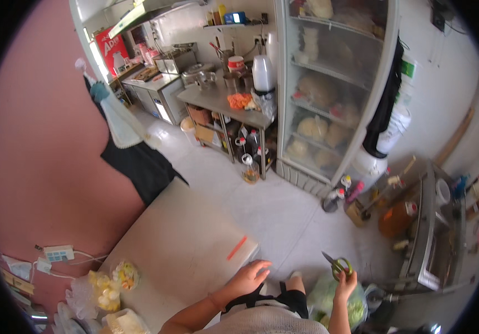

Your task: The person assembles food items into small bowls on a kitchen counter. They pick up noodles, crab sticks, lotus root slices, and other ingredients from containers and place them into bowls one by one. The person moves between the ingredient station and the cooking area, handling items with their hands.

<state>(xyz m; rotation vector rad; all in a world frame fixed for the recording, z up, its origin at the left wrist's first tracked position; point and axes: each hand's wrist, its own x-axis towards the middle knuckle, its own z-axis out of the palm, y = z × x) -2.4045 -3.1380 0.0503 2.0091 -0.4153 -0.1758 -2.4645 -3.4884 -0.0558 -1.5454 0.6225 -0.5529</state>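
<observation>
A pair of scissors with green handles (340, 268) is in my right hand (345, 283), its blades pointing up and to the left. My left hand (250, 276) holds nothing and hovers by the near right corner of the pale table (183, 234), its fingers loosely stretched and apart. Close to that corner a thin orange-red strip (237, 248) lies on the tabletop. Beneath my right forearm, a clear plastic bag (356, 312) shows green vegetables inside.
Bagged yellow food (104, 292) and a clear container of mixed pieces (125, 275) stand at the table's left edge. A glass-door fridge (334, 83) rises ahead, beside a steel worktable (217, 100). Bottles (334, 199) and a metal rack (426, 239) stand right.
</observation>
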